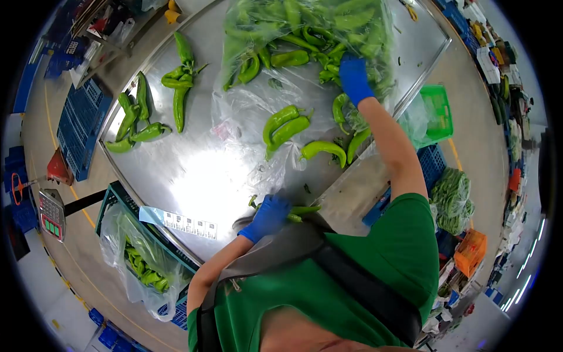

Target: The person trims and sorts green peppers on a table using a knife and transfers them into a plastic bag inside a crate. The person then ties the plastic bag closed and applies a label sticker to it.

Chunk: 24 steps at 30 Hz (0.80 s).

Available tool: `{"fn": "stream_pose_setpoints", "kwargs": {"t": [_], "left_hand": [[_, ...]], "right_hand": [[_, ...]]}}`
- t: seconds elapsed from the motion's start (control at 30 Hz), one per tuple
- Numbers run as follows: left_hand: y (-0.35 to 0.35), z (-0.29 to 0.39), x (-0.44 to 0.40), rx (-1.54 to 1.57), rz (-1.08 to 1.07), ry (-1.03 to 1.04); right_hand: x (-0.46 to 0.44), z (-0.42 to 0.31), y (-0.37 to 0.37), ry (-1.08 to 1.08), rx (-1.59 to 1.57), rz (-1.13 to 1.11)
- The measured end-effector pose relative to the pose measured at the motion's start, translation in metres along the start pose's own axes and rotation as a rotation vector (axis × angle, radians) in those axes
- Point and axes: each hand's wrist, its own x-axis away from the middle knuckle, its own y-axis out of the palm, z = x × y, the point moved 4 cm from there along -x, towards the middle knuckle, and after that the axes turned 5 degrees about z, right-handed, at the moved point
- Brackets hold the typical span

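Note:
My left hand, in a blue glove, is closed around green peppers close to my body at the table's near edge; their ends stick out on both sides. My right hand, also gloved in blue, reaches into a heap of green peppers in a large clear plastic bag at the far side. Its fingertips are hidden among the peppers. Between my hands, a pair of peppers lies on the plastic, and a single curved pepper lies nearer to me.
Two small groups of peppers lie on the left of the metal table. A label strip is at its near left edge. A crate with bagged peppers and a scale stand left; a green crate stands right.

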Motion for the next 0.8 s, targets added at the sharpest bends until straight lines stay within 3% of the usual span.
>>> {"fn": "stream_pose_setpoints", "kwargs": {"t": [0.07,0.17,0.2,0.27,0.3,0.37,0.4,0.43,0.47,0.5,0.6,0.7,0.8], "left_hand": [[0.014,-0.003,0.0,0.053,-0.123,-0.108],[0.006,-0.017,0.019,0.36,0.288,-0.239],[-0.027,-0.019,0.021,0.413,0.357,-0.438],[-0.024,-0.034,0.03,0.492,0.365,-0.645],[-0.04,-0.033,0.03,0.497,0.237,-0.721],[-0.036,-0.045,0.042,0.7,0.429,-0.827],[-0.033,-0.045,0.053,0.803,0.521,-0.899],[-0.031,-0.052,0.057,1.142,0.626,-0.916],[-0.032,-0.062,0.063,1.466,0.745,-0.902],[-0.039,-0.064,0.068,1.726,0.795,-0.822],[-0.069,-0.066,0.075,2.373,0.882,-0.447],[-0.08,-0.066,0.081,2.386,0.96,-0.358],[-0.086,-0.069,0.079,2.31,0.957,-0.321]], "right_hand": [[-0.014,-0.006,-0.007,-0.133,0.052,0.202],[-0.035,-0.013,0.005,-0.194,-0.024,-0.07],[-0.032,-0.019,0.004,-0.226,-0.042,-0.083],[-0.031,-0.03,-0.002,-0.293,-0.065,-0.092],[-0.024,-0.038,-0.012,-0.352,-0.041,-0.098],[-0.004,-0.069,-0.029,-0.493,-0.013,-0.113],[0.0,-0.077,-0.031,-0.456,-0.044,-0.03],[0.003,-0.077,-0.03,-0.414,-0.081,0.053],[0.004,-0.079,-0.029,-0.359,-0.122,0.143],[0.003,-0.082,-0.027,-0.377,-0.167,0.075],[-0.002,-0.088,-0.039,-0.396,-0.221,0.064],[-0.001,-0.064,-0.125,-0.105,-0.526,-0.053],[0.006,-0.016,-0.163,0.045,-1.046,0.24]]}}
